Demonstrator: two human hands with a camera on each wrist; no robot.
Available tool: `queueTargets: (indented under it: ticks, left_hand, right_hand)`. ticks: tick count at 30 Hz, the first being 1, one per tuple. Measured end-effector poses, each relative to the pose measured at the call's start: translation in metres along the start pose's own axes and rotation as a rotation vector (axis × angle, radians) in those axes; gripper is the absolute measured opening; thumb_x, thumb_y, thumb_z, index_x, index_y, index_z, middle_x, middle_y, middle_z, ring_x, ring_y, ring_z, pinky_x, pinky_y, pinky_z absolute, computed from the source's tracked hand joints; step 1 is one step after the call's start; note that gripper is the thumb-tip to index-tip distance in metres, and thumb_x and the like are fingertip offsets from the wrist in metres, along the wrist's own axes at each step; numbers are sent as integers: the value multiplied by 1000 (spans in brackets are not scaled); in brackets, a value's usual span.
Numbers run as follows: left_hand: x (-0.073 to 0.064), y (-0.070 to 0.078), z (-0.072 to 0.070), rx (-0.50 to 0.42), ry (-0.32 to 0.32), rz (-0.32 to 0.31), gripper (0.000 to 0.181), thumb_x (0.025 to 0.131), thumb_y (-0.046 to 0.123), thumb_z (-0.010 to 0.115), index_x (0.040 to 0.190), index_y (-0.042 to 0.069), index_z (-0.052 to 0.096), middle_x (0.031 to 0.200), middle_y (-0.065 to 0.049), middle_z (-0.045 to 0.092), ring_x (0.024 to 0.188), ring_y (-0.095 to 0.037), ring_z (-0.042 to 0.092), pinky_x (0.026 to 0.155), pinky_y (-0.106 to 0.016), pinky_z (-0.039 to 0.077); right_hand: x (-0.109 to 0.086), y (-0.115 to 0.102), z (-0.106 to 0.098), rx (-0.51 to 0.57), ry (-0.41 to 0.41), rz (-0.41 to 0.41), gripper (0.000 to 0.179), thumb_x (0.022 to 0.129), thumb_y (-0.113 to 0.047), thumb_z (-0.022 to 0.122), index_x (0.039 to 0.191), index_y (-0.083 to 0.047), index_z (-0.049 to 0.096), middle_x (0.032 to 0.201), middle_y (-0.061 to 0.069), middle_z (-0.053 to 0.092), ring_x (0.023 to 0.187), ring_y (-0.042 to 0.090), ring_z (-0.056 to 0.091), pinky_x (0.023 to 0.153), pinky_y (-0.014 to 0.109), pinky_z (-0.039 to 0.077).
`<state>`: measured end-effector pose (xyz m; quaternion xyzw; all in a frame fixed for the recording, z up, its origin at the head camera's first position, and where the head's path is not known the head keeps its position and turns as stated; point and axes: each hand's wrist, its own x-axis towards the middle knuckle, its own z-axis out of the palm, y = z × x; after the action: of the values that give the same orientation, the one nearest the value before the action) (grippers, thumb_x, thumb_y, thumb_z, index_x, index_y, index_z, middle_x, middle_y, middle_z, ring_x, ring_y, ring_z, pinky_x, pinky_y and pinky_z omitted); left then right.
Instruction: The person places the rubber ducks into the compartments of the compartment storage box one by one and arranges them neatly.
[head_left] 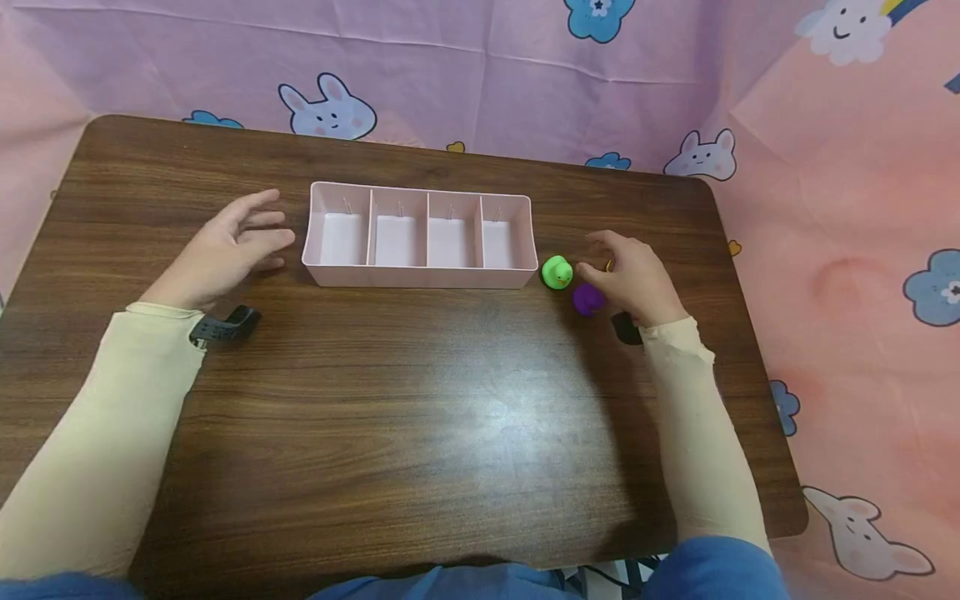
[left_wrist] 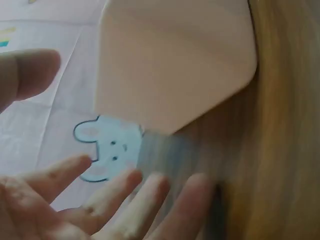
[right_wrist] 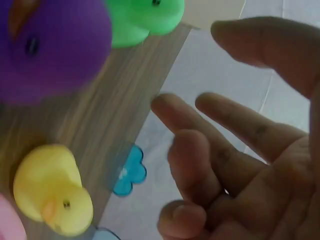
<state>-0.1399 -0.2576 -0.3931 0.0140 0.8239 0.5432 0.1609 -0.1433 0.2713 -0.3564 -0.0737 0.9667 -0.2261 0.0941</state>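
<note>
A pale pink box (head_left: 420, 277) with several compartments in a row stands on the table. Left of it, my left hand (head_left: 228, 246) is held with fingers spread and nothing in them; the left wrist view shows the box's end wall (left_wrist: 175, 65) beyond the fingers. My right hand (head_left: 633, 271) hovers over the small rubber ducks to the right of the box, its fingers loosely bent around nothing. A green duck (head_left: 557, 272) sits by the box's corner, with a purple duck (head_left: 587, 300) nearer me. In the right wrist view a yellow duck (right_wrist: 52, 190) shows, mostly hidden by the hand in the head view.
At the lower left edge of the right wrist view, part of a pink object (right_wrist: 9, 222) shows. The brown wooden table (head_left: 420, 433) has rounded corners. A printed cloth (head_left: 450, 75) hangs behind it and along the right side.
</note>
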Motion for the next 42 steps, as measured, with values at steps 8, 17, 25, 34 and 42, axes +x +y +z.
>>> queueTargets:
  ticks: [8,17,25,34,42]
  left_hand:
    - [0,-7,23,-173,-76,34,70,107,25,59,166,20,23,159,-21,36,123,-13,58,89,-19,59]
    - [5,-8,33,-156,-41,76,68,104,20,64,164,24,32,161,-19,40,123,-8,60,88,-13,55]
    - [13,0,39,-247,-90,83,67,105,17,62,164,22,32,164,-19,35,127,-17,59,89,-21,59]
    - [18,0,50,-416,-109,86,68,102,13,66,163,16,34,164,-21,34,124,-17,61,87,-23,61]
    - [16,-7,57,-536,-69,36,64,101,11,69,158,7,41,163,-22,35,133,-22,55,88,-24,61]
  right_hand:
    - [3,-1,11,48,-74,-41,45,95,-26,75,134,-5,63,125,16,72,115,33,67,100,52,54]
    - [7,-7,21,-52,-65,-98,38,94,-20,76,127,-3,68,122,17,70,112,34,64,100,51,52]
    - [10,-10,26,-115,-40,-112,35,93,-18,77,122,0,70,115,18,71,107,35,63,98,50,52]
    - [10,-15,23,-73,-17,-17,30,92,-16,77,117,0,71,113,17,73,109,34,60,97,50,52]
    - [9,-11,23,0,64,-22,29,91,-14,78,117,-3,72,109,17,76,107,34,67,96,50,49]
